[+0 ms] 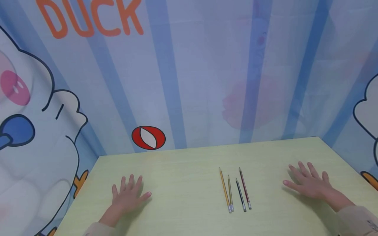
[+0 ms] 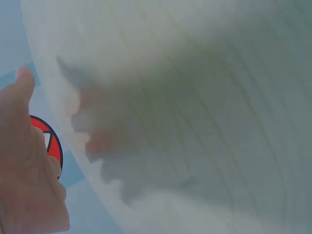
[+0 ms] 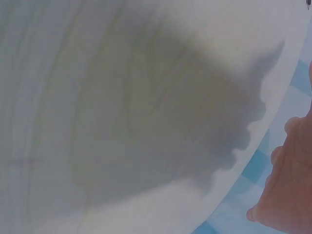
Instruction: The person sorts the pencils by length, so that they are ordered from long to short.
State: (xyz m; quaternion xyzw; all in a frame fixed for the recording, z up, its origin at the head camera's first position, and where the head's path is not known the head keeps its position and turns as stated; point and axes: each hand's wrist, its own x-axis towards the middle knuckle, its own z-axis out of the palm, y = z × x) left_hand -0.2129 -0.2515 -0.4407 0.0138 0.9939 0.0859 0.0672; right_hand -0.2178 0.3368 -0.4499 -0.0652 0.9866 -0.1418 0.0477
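- My left hand and right hand hold nothing: the fingers are spread apart, palms facing down.
- Both hands sit well out to the sides, presumably so neither covers what lies between.
- There, nearer my right, the yellow pencil, gold pencil, dark pencil and maroon pencil lie flat, supported by the worktop.
- Their points face away from me, probably for tidiness.

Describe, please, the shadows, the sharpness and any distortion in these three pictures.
Head view: soft shadows beside the bare, spread left hand and right hand, four slim silver-ended pencils fairly sharp, the pale yellow-green rectangular table straight-edged; left wrist view: a large hazy shadow over the table, whose edge bows, probably lens distortion; right wrist view: a similar hand-shaped shadow and bowed edge.
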